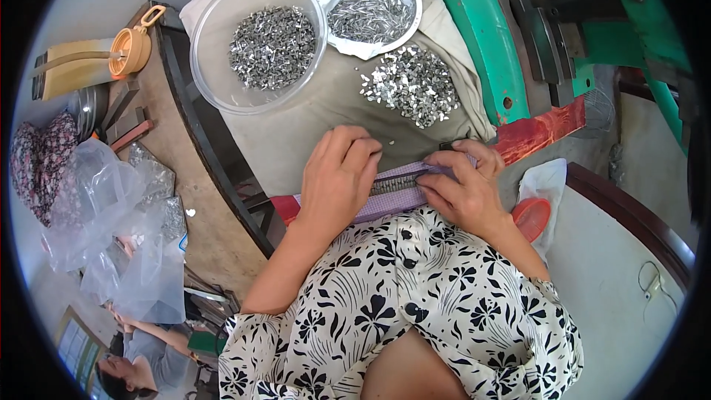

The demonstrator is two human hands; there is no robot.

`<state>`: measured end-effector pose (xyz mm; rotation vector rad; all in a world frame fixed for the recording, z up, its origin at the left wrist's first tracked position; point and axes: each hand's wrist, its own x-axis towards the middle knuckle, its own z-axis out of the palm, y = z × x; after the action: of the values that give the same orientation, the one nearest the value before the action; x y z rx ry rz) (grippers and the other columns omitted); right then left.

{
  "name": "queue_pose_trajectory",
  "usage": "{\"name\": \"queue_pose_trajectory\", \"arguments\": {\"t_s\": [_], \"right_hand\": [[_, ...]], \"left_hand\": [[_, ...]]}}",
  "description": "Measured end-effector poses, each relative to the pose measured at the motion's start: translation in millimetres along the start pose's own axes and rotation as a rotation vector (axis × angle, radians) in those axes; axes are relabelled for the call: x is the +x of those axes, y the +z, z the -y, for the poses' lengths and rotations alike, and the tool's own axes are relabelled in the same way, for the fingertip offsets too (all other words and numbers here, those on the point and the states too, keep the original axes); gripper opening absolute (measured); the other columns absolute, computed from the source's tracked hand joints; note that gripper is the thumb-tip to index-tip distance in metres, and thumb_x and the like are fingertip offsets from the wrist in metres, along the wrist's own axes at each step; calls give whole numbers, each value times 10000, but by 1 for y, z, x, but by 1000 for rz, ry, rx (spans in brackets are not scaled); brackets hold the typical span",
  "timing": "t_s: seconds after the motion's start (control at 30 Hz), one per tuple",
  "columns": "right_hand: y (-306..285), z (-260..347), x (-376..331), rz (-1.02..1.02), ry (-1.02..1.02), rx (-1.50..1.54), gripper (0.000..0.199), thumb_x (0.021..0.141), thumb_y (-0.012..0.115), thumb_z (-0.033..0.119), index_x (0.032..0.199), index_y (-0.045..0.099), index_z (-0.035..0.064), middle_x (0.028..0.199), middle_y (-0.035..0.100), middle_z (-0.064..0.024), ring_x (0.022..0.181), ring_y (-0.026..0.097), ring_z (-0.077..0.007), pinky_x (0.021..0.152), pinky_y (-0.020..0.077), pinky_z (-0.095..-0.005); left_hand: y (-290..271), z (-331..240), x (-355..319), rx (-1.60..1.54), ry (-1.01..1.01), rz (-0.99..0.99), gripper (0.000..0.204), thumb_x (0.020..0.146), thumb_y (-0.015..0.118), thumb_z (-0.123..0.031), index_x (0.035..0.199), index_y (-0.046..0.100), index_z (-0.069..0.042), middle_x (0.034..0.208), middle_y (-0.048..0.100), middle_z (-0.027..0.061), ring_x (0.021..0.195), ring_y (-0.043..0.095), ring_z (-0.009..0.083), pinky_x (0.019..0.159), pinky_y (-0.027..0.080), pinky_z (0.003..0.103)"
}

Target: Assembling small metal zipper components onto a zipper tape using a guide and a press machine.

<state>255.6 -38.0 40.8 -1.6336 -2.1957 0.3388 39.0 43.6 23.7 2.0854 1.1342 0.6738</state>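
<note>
A long strip wrapped in purple checked cloth (374, 212) lies across in front of my body, with a row of small grey metal pieces (395, 184) along its middle. My left hand (338, 172) is over its left part, fingers curled together; whatever is between the fingertips is hidden. At the other end my right hand (468, 187) grips the strip, its thumb and fingers bent close to the row. Just beyond both hands, a loose heap of small shiny metal pieces (415, 86) rests on a grey-green cloth (296, 141).
Behind stand a clear plastic bowl (200, 67) of small metal parts and a white bowl (417, 11) of thin metal pins. A green machine (474, 30) rises at the right. Plastic bags (148, 252) and an orange lid (132, 52) are leftward. Another person (148, 355) appears lower left.
</note>
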Motion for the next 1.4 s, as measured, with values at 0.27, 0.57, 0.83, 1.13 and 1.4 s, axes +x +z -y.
{"name": "queue_pose_trajectory", "arguments": {"t_s": [0.27, 0.57, 0.83, 1.13, 1.4], "right_hand": [[-13, 4, 13, 78, -82, -103, 163, 695, 778, 191, 845, 718, 168, 1171, 626, 49, 1187, 494, -231, 956, 327, -408], [-3, -15, 52, -3, -54, 15, 165, 727, 797, 186, 885, 748, 178, 1054, 651, 39, 1086, 529, -251, 943, 326, -416], [13, -11, 74, 35, -115, 66, 126, 754, 780, 179, 852, 712, 139, 1068, 620, 24, 1130, 520, -260, 952, 346, -426], [15, -8, 74, 10, -161, 8, 93, 733, 732, 153, 793, 688, 98, 1054, 624, 1, 1143, 528, -241, 998, 353, -429], [16, -9, 64, -55, -62, 49, 158, 697, 785, 152, 823, 691, 131, 1086, 629, 37, 1158, 512, -259, 983, 320, -445]], "left_hand": [[-7, -7, -25, -67, 11, 70, 195, 754, 748, -7, 927, 668, -48, 967, 630, 83, 875, 615, 290, 755, 493, 384], [-2, -6, -35, -69, -6, 64, 225, 741, 772, -27, 938, 664, -45, 975, 623, 85, 873, 609, 291, 755, 481, 386], [0, -6, -38, -47, 24, 41, 211, 747, 754, -53, 939, 668, -61, 981, 609, 65, 868, 595, 279, 744, 463, 389], [6, -18, -23, 33, 162, 79, 205, 740, 764, -60, 931, 689, -65, 965, 622, 52, 844, 591, 252, 707, 447, 367], [15, -21, -17, 235, 344, 163, 179, 757, 609, -141, 902, 657, -47, 1007, 605, 42, 949, 575, 202, 805, 444, 343]]}}
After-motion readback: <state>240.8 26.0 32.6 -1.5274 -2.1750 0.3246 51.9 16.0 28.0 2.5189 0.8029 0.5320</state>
